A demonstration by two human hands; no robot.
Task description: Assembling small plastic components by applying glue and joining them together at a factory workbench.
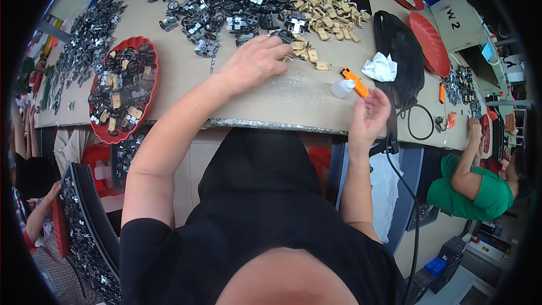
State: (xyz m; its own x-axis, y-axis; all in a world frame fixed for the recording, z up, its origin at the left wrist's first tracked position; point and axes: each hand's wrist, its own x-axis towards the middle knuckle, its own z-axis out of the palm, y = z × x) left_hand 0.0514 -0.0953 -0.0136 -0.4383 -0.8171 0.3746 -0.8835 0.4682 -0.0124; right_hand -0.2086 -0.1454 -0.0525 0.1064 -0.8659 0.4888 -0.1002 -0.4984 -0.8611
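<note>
Held the right hand (372,110) nearer the body, over the front part of the pale tabletop (237,110), with fingers loosely curled, thumb apart and nothing visible in its grasp. Just beyond, saw a small translucent white plastic bottle (342,88) and a blocky orange plastic tool (354,81), slanting from far left to near right, toward that hand. Had the left hand (257,62) stretched farther out, back upward, fingers bent down; could not tell whether released or grasping something, with fingertips hidden. Found the small beige tab-shaped pieces (330,14) ahead and to the right of the left hand, just beside its fingers, but well ahead and left of the right hand. Noted the closest loose beige piece (323,66) between both hands, lying flat, long axis roughly left to right. Looked matt and chunky, some curved or narrowed at one end. Farther off, saw a dense heap of black-and-silver wheeled parts (248,0).
</note>
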